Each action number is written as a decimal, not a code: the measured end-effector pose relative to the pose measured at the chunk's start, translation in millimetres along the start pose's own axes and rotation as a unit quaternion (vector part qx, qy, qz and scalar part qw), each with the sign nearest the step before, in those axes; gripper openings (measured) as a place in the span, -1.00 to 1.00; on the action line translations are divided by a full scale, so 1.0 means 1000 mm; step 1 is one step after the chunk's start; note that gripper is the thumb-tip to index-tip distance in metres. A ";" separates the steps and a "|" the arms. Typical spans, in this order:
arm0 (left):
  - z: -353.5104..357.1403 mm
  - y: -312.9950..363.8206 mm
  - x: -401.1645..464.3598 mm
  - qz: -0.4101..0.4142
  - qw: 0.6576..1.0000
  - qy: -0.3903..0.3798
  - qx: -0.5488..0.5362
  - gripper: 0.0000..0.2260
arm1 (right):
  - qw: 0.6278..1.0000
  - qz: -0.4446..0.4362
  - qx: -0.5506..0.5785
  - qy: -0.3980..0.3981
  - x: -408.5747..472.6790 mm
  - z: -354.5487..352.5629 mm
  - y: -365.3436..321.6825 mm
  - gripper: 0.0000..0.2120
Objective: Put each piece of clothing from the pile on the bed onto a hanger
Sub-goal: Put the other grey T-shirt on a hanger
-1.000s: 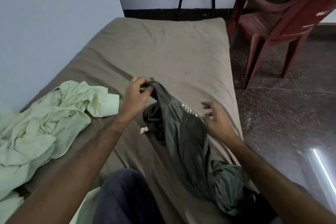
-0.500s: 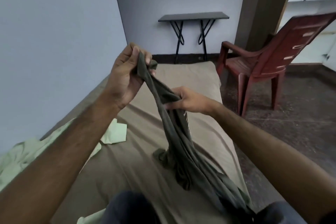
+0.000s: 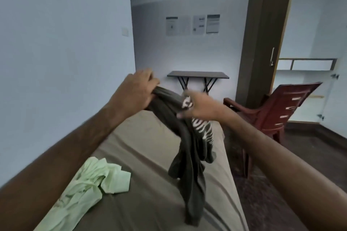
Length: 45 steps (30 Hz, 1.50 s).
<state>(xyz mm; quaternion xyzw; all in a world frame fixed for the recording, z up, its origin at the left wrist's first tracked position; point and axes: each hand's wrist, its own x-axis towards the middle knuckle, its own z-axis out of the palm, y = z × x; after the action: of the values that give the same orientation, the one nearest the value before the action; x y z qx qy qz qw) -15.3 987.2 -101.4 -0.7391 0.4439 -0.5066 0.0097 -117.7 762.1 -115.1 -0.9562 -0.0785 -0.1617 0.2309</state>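
The dark olive shirt (image 3: 189,148) carries white block lettering on its front, but the letters are folded and blurred and cannot be read. Four printed sheets (image 3: 193,25) hang on the far wall; their text is too small to make out.

The shirt is held up in the air above the bed (image 3: 146,155), stretched between both hands, and its lower part hangs down until the bottom end nears the brown sheet. The left hand (image 3: 138,90) is raised with its back toward the camera, and its fingers curl over one bunched end of the shirt, gripping it from above. The right hand (image 3: 199,108) reaches forward, lower and just beside the lettering; it is blurred, and its fingers look closed on the cloth near the print, though the exact grip cannot be told. Both forearms stretch out from the lower corners.

A crumpled light green garment (image 3: 88,187) lies on the bed to the left, well apart from the shirt. A red plastic chair (image 3: 277,110) stands right of the bed, and a small black table (image 3: 198,74) stands against the far wall.
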 end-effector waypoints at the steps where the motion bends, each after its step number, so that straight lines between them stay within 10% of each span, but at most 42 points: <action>1: -0.003 -0.011 -0.001 0.006 1.000 -0.013 0.028 -0.79 | 0.992 0.035 0.023 -0.123 -0.003 0.004 0.006 -0.63; 4: 0.005 -0.023 -0.027 0.061 0.992 -0.084 0.077 -0.80 | 0.970 0.091 -0.049 -0.219 -0.015 0.022 0.023 -0.72; 9: 0.040 -0.009 -0.098 0.039 0.984 -0.161 0.063 -0.66 | 0.947 0.057 -0.317 0.002 -0.032 0.063 0.038 -0.55; 12: 0.066 0.007 -0.154 0.020 0.962 -0.270 0.049 -0.68 | 0.958 0.005 -0.230 -0.172 -0.062 0.107 0.062 -0.55; 14: 0.082 0.019 -0.193 0.007 0.903 -0.427 -0.039 -0.79 | 0.934 0.077 0.042 -0.347 -0.091 0.131 0.082 -0.72; 17: 0.092 0.042 -0.233 -0.078 0.688 -0.687 -0.218 -0.84 | 0.853 0.188 0.249 -0.419 -0.135 0.167 0.110 -0.70; 18: 0.094 0.050 -0.241 -0.087 0.666 -0.698 -0.250 -0.84 | 0.860 0.196 0.252 -0.398 -0.147 0.181 0.120 -0.68; 21: 0.101 0.083 -0.247 -0.090 0.737 -0.572 -0.350 -0.59 | 0.905 0.167 0.261 -0.293 -0.169 0.218 0.138 -0.65; 26: 0.105 0.180 -0.208 -0.141 0.636 -0.517 -0.555 -0.34 | 0.853 0.143 0.467 -0.183 -0.157 0.221 0.131 -0.58; 32: 0.133 0.207 -0.195 -0.205 0.651 -0.418 -0.600 -0.85 | 0.758 0.148 0.618 -0.148 -0.138 0.187 0.140 -0.46; 39: 0.116 0.155 -0.162 -0.313 0.743 -0.250 -0.537 -0.74 | 0.963 0.113 0.130 -0.207 -0.145 0.198 0.151 -0.56; 42: 0.102 0.132 -0.148 -0.327 0.795 -0.185 -0.476 -0.80 | 0.982 0.116 0.035 -0.143 -0.133 0.201 0.149 -0.86; 45: 0.090 0.102 -0.141 -0.237 0.897 -0.181 -0.325 -0.89 | 0.982 0.155 0.087 -0.058 -0.116 0.175 0.147 -0.72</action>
<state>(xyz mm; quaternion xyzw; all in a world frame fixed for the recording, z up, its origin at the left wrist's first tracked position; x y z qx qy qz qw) -25.7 980.0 -296.4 -0.8633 0.3858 -0.1790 -0.2716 -145.4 705.1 -363.5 -0.9408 0.0431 -0.0605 0.3308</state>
